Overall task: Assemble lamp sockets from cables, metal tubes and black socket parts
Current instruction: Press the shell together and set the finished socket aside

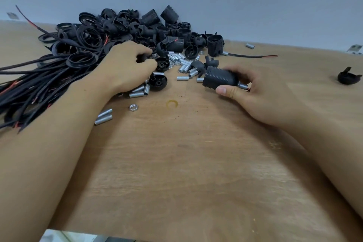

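Note:
My right hand (253, 92) grips a black threaded socket body (220, 79) with a short metal tube and red wire ends sticking out at its rear, held just above the wooden table (176, 163). My left hand (125, 67) reaches into the parts heap, its fingers curled round a small black piece (142, 58) that is mostly hidden. Black socket caps (158, 82) lie beside that hand. Silver metal tubes (182, 65) are scattered between both hands. A bundle of black cables (35, 82) lies under my left forearm.
A big pile of black socket parts and rings (137, 27) fills the far left-centre against the wall. A finished socket with cable (216, 45) lies behind it. A lone black cap (348, 76) sits far right. A loose nut (133, 107) and tubes (103, 117) lie near my left wrist.

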The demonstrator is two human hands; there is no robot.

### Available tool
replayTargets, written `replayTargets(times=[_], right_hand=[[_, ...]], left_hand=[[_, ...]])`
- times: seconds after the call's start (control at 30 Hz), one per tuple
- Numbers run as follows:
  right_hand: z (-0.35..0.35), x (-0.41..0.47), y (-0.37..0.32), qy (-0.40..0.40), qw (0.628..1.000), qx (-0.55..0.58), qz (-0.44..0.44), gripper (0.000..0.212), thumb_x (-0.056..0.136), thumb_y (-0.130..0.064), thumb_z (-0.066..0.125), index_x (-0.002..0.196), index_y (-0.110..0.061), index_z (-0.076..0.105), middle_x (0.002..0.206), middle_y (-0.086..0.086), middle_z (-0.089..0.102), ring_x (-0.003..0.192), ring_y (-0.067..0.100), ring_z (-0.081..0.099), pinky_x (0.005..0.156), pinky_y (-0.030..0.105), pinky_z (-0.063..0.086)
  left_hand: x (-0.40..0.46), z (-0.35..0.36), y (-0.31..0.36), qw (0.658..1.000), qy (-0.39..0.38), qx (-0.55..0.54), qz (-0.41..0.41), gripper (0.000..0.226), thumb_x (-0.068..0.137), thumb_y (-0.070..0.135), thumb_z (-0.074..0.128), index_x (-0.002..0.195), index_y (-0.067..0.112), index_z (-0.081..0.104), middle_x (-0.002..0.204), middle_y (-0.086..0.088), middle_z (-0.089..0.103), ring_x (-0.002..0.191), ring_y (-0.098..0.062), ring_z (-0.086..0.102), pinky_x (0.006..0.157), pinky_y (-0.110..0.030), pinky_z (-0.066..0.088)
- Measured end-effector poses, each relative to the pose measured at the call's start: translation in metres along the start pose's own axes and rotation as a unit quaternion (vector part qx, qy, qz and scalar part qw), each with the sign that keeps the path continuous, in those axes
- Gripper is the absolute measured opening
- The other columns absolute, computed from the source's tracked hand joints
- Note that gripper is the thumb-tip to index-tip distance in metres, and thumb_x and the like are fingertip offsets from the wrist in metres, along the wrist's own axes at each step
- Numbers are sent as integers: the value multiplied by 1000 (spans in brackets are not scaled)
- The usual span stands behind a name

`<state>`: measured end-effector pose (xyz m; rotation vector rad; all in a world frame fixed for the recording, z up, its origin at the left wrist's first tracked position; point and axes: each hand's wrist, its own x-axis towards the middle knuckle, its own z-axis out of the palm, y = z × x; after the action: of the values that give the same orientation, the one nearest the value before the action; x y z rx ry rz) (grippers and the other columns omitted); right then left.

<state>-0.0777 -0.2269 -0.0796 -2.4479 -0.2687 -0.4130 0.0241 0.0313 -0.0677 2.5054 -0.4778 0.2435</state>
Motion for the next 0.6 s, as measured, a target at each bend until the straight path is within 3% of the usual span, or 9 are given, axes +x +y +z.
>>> replayTargets(times=[0.07,0.17,0.27,0.37,0.47,0.53,0.6], right_hand=[[0,0,-1,-1,1000,-9,-8,18,87,-29,72,103,-33,64,96,-9,69,89,3,56,73,1,35],[-2,1,-2,-10,1000,-14,-13,20,87,-28,72,103,-35,63,97,-12,68,88,-1,55,74,0,35],[-2,0,-2,-15,1000,-19,-15,21,87,-28,72,106,-32,65,96,-13,68,91,0,55,75,0,35],[-3,0,-2,-16,999,-27,-11,24,86,-32,71,109,-30,66,99,-13,68,93,0,56,76,1,35],[-2,0,-1,-19,999,-28,-7,25,86,-32,71,111,-30,66,100,-14,68,93,-1,55,76,0,34],[-2,0,-1,-20,1000,-24,-3,25,86,-31,71,110,-32,65,98,-19,66,94,-2,55,75,-2,34],[-2,1,-1,-22,999,-25,-1,26,86,-33,71,111,-34,65,98,-20,66,94,-2,55,77,-2,34]], left_hand=[[-2,-1,1,1000,2,-15,-21,36,88,13,47,120,25,61,115,3,57,99,-19,53,79,-27,39],[2,-1,-5,998,28,47,-13,42,89,5,50,127,15,62,117,-6,62,109,-30,56,92,-37,45],[6,0,-11,991,63,111,-28,48,90,6,47,135,16,59,133,-13,57,129,-37,40,107,-49,37],[10,0,-17,986,60,143,-63,55,90,11,49,145,16,46,144,-16,43,134,-42,29,111,-51,30],[12,-1,-21,990,56,122,-44,54,90,15,59,143,17,50,141,-14,50,127,-36,46,108,-49,39],[11,-5,-21,994,98,43,-37,52,86,13,68,136,20,56,134,-10,56,111,-27,59,102,-40,46],[9,-9,-20,985,169,-12,-13,45,85,8,66,128,20,61,130,-9,56,107,-24,60,99,-34,48]])
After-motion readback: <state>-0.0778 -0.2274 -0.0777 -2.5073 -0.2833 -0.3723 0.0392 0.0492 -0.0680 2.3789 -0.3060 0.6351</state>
